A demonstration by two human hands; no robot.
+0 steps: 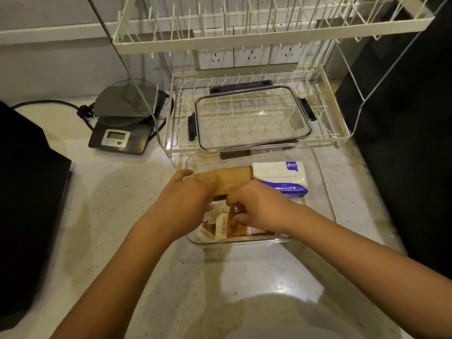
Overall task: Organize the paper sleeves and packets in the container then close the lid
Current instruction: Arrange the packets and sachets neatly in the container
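On the speckled pale stone counter (pixel 122 204), a clear rectangular plastic container (pixel 318 172) is seen, its transparent black-latched lid (pixel 252 118) parked well apart on the cream wire rack (pixel 337 133) beyond. Inside lie a white-and-blue tissue packet (pixel 281 177) and brown paper sleeves (pixel 227 179) – long axes left-to-right. Small cream sachets (pixel 221 227) sit directly beneath the fingers: the left hand (pixel 188 194) is curled, its grasp hidden, the right hand (pixel 259 204) nearer, seemingly pinched on one

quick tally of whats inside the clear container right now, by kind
Brown paper sleeve bundle: 1
White-and-blue tissue pack: 1
White printed packets in view: 2, with more likely hidden under the left hand and right hand
Total countable: 4
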